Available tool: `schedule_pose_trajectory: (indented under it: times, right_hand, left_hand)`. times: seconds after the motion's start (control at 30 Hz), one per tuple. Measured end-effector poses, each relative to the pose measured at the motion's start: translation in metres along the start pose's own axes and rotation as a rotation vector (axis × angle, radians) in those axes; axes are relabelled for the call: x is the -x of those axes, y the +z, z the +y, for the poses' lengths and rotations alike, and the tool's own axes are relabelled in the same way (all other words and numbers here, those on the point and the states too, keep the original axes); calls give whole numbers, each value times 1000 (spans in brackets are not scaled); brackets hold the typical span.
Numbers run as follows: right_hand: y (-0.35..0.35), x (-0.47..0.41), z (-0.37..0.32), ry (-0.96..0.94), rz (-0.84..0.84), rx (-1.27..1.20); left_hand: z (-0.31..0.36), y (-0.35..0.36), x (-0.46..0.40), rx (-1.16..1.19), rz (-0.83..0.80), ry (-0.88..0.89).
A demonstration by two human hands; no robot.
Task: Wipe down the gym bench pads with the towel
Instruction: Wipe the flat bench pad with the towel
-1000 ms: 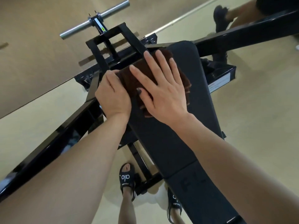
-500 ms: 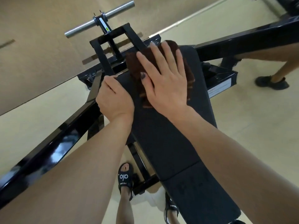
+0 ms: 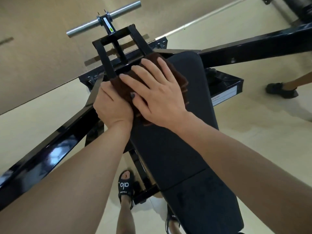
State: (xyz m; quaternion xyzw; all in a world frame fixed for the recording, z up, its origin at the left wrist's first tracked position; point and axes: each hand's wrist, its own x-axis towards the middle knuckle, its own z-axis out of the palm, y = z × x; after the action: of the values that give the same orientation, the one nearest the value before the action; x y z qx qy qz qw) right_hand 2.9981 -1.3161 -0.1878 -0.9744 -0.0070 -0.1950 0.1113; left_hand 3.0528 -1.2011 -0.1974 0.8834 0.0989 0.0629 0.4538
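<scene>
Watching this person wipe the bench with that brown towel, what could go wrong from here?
The towel sits at the far end of the pad, right against the black frame; the left hand at the pad's edge could knock its knuckles on that steel. The right hand presses flat rather than gripping, so the folded towel might slide off the end. The near pad may get missed.

Two hands are on the job, the left hand [image 3: 112,105] and the right hand [image 3: 158,92]. There is one brown towel [image 3: 183,81]. The bench carries two pads: one long back pad [image 3: 170,149] and one shorter seat pad [image 3: 202,205] below it. One silver bar [image 3: 103,19] stands at the far end. Two sandals show below (the left sandal [image 3: 125,185] reads "alo", the right sandal [image 3: 172,222] is mostly hidden). One black shoe [image 3: 281,90] belongs to a second person.
</scene>
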Motion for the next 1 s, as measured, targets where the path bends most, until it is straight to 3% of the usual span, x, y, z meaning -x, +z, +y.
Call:
schedule_pose_trajectory:
  times: [0.13, 0.2, 0.43, 0.53, 0.6, 0.7, 0.8, 1.0]
  right_hand:
    - [-7, -21, 17, -78, 24, 14]
    - [-11, -22, 32, -7, 57, 51]
    - [-10, 1, 51, 562, 252, 120]
    - [-3, 29, 28, 849, 202, 93]
    - [1, 69, 12, 936, 147, 94]
    - [6, 112, 1, 943, 81, 93]
    - [-1, 90, 16, 876, 54, 92]
    - [-15, -25, 40, 487, 48, 185]
  left_hand:
    - [3, 0, 1, 77, 8, -19]
    - [5, 0, 2, 71, 7, -56]
    - [7, -1, 4, 96, -30, -100]
    - [9, -2, 1, 112, -38, -158]
    - [9, -2, 2, 102, -31, -162]
    - [11, -2, 2, 102, -23, -150]
    - [13, -2, 4, 115, -28, -145]
    - [11, -2, 3, 255, -42, -215]
